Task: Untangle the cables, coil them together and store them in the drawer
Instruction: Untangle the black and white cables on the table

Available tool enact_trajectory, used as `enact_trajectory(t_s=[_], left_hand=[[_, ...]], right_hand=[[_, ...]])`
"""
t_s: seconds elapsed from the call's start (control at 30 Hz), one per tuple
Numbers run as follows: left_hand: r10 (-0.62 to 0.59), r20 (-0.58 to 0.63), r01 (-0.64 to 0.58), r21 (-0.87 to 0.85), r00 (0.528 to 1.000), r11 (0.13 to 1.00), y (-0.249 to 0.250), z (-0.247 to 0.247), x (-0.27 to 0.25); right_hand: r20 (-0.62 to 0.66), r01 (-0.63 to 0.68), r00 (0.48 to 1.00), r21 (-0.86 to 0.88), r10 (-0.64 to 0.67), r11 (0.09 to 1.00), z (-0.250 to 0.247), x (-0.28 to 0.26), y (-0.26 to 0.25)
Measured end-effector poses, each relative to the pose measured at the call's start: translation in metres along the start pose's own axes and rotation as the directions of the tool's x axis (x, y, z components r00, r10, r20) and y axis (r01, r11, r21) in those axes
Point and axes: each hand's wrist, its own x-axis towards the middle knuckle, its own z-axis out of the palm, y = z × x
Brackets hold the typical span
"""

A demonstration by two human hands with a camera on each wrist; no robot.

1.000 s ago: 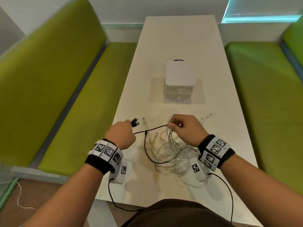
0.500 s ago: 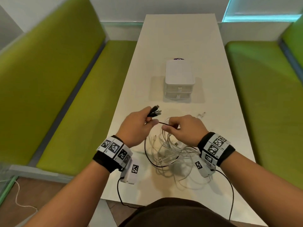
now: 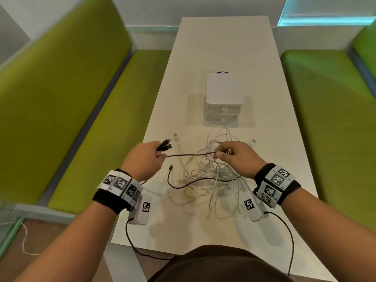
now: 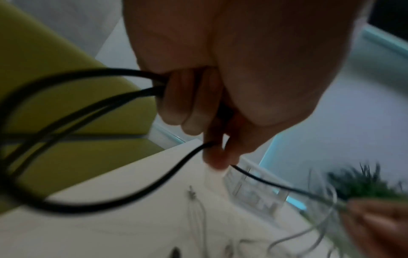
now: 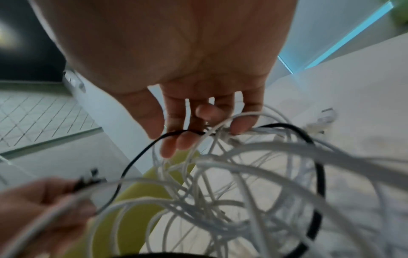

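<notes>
Your forearms are bare, and each wrist wears a black band (image 3: 109,200) wrapped with white tiles printed in black square codes. Under each wrist hangs a white camera box (image 3: 142,210) bearing one such code, trailing a thin black lead (image 3: 130,239). Your dark brown top (image 3: 215,265) shows at the bottom edge.

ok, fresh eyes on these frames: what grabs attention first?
The tangle of white cables on the near table, between the wrists. Above it, a black cable stretches from the left hand, which grips black plugs, to the right hand. Beyond stands a white drawer unit, closed.
</notes>
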Motion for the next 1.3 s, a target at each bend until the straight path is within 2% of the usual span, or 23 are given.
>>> enact_trajectory(t_s=[0.03,0.07,0.17,0.23,0.27,0.37,0.43,0.5,0.57,0.6,0.67,0.7,0.77,0.83,0.87,0.9,0.93,1.0,1.07,1.13,1.17,1.23,1.3], left_hand=[[-0.014,-0.008,0.015,0.096,1.0,0.995,0.004,0.003,-0.002],[0.011,-0.052,-0.005,0.119,0.999,0.993,0.009,0.006,-0.004],[0.209,-0.184,-0.224,-0.061,0.96,0.973,0.033,0.015,-0.013],[0.367,-0.143,-0.386,-0.13,0.919,0.913,0.049,0.024,-0.018],[0.408,-0.099,-0.419,-0.14,0.908,0.897,0.055,0.029,-0.019],[0.364,-0.009,-0.362,-0.128,0.931,0.923,0.069,0.034,-0.015],[0.338,-0.003,-0.337,-0.108,0.941,0.935,0.072,0.03,-0.01],[0.335,-0.017,-0.331,-0.203,0.942,0.921,0.07,0.021,-0.009],[0.336,-0.071,-0.339,-0.362,0.939,0.869,0.064,0.01,-0.009],[0.324,-0.119,-0.343,-0.427,0.939,0.837,0.062,0.003,-0.009],[0.263,-0.199,-0.328,-0.48,0.944,0.814,0.055,-0.005,-0.006],[0.216,-0.196,-0.285,-0.471,0.957,0.835,0.051,-0.007,-0.004],[0.105,-0.095,-0.135,-0.399,0.99,0.907,0.04,-0.005,0.003],[0.007,0.055,0.004,-0.196,0.998,0.981,0.034,0.001,0.005],[-0.011,0.07,0.016,-0.072,0.998,0.997,0.033,0.005,0.004],[0.002,0.03,-0.002,0.009,1.0,1.0,0.033,0.009,0.003],[0.061,-0.04,-0.06,0.015,0.997,0.998,0.037,0.011,-0.001],[0.236,-0.152,-0.249,-0.079,0.96,0.965,0.05,0.013,-0.01],[0.356,-0.094,-0.365,-0.111,0.93,0.924,0.067,0.015,-0.018],[0.345,0.014,-0.341,-0.13,0.938,0.931,0.079,0.021,-0.018],[0.316,0.016,-0.308,-0.174,0.949,0.935,0.081,0.024,-0.016],[0.27,-0.096,-0.287,-0.338,0.958,0.896,0.083,0.023,-0.014],[0.286,-0.213,-0.352,-0.427,0.934,0.833,0.085,0.016,-0.012]], right_hand=[[0.012,-0.001,1.0,0.012,0.001,1.0,0.0,0.001,-0.001],[0.024,-0.014,1.0,-0.031,0.015,0.999,0.0,0.001,-0.002],[0.027,-0.006,1.0,-0.331,0.016,0.944,0.001,0.0,-0.009],[0.026,0.056,0.998,-0.413,-0.05,0.909,0.004,-0.001,-0.015],[0.03,0.079,0.997,-0.395,-0.073,0.915,0.004,-0.002,-0.019],[0.03,0.096,0.995,-0.25,-0.091,0.964,0.003,-0.003,-0.026],[-0.047,0.09,0.994,-0.18,-0.1,0.979,0.001,-0.004,-0.023],[-0.1,0.031,0.993,-0.255,-0.058,0.967,-0.006,-0.005,-0.017],[-0.074,-0.056,0.997,-0.408,0.028,0.911,-0.01,-0.005,-0.008],[-0.041,-0.091,0.996,-0.425,0.082,0.9,-0.012,-0.006,-0.005],[0.044,-0.125,0.988,-0.302,0.145,0.945,-0.011,-0.006,0.003],[0.058,-0.121,0.989,-0.209,0.136,0.97,-0.01,-0.006,0.005],[0.008,-0.086,0.996,-0.108,0.088,0.99,-0.007,-0.006,0.006],[-0.069,-0.046,0.997,-0.052,0.042,0.998,-0.006,-0.006,0.003],[-0.09,-0.043,0.995,-0.001,0.042,0.999,-0.005,-0.006,0.001],[-0.098,-0.049,0.994,0.04,0.053,0.998,-0.005,-0.006,-0.001],[-0.098,-0.063,0.993,0.057,0.068,0.996,-0.004,-0.006,-0.003],[-0.077,-0.087,0.993,0.039,0.09,0.995,-0.002,-0.006,-0.009],[-0.059,-0.08,0.995,0.012,0.08,0.997,0.0,-0.006,-0.015],[-0.118,-0.035,0.992,0.038,0.039,0.999,0.002,-0.007,-0.021],[-0.157,-0.015,0.987,0.079,0.027,0.997,0.002,-0.008,-0.023],[-0.166,-0.005,0.986,0.14,0.028,0.99,0.0,-0.007,-0.021],[-0.077,-0.022,0.997,0.12,0.031,0.992,0.001,-0.005,-0.012]])
